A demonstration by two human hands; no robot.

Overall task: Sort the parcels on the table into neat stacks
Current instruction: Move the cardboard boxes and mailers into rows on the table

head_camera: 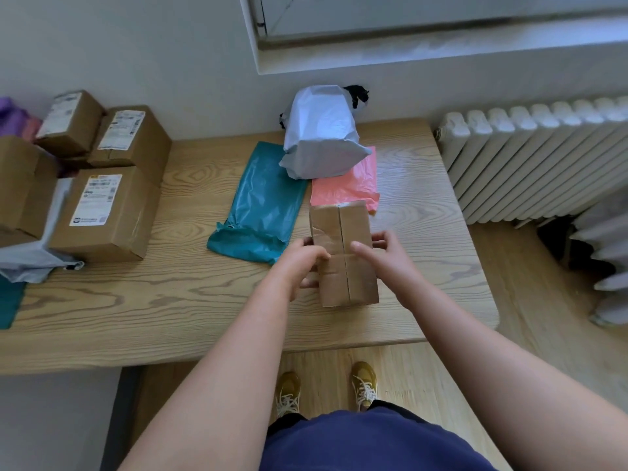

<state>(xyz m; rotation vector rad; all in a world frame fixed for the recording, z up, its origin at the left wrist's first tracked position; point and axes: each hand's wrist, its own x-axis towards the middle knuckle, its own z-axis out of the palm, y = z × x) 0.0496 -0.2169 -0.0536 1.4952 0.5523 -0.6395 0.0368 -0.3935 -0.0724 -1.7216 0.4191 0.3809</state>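
while over table [170,300], brown box [339,226] between left hand [304,261] and right hand [387,256]

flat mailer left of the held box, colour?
Teal mailer, head view.

Bare worktop [170,294] lies open in front and right of the pink bag [346,185]. Boxes [108,212] crowd the left end; the teal bag [261,205] and grey bag [323,134] block the rear middle.
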